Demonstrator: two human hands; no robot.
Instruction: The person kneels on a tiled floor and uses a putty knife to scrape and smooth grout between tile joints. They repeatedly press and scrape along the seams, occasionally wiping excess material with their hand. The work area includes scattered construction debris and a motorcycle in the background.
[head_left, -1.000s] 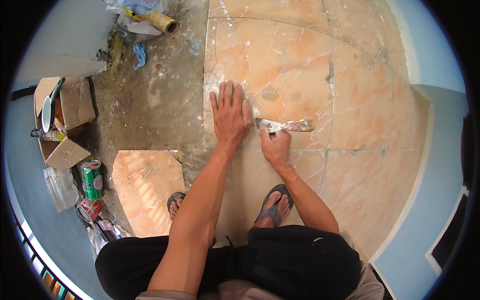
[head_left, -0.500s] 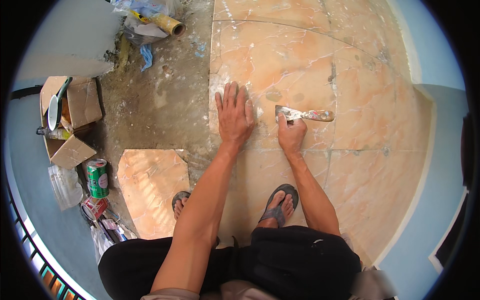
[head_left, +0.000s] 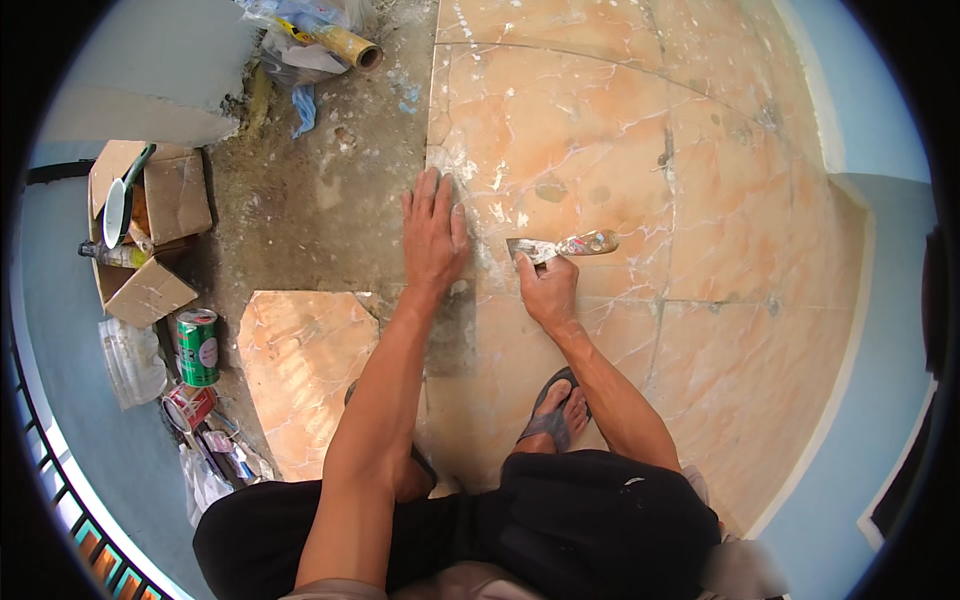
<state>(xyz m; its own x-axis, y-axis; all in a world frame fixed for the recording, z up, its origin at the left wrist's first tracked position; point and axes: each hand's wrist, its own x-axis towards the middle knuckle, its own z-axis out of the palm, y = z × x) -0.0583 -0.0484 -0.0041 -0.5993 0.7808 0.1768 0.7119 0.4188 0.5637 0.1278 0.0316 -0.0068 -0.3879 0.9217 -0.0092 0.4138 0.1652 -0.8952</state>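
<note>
The right hand is pinching a scraper at its neck, the thumb lying on the blade; the blade is pointing left and the paint-flecked handle is projecting right of the grip. The scraper is lying over the tiled floor; blade contact cannot be confirmed. Left of the grip, the left hand is holding nothing visible, palm down, fingers extending close together, spanning the tile edge.

Surface: the orange-beige tiles are showing pale veining. White residue is spotting them just beyond the blade, and greyish stains are marking them farther beyond. Dark joints are running beyond and right of the grip. Past the left hand, a rough grey-brown strip is lying exposed; a cut tile is resting nearer the person, left of the grip.

Room: pale-blue walls are bounding both sides. Well left of the grip, a torn cardboard box and a green can are standing along the wall. Far beyond and left, a hollow tube is lying among plastic bags.
</note>
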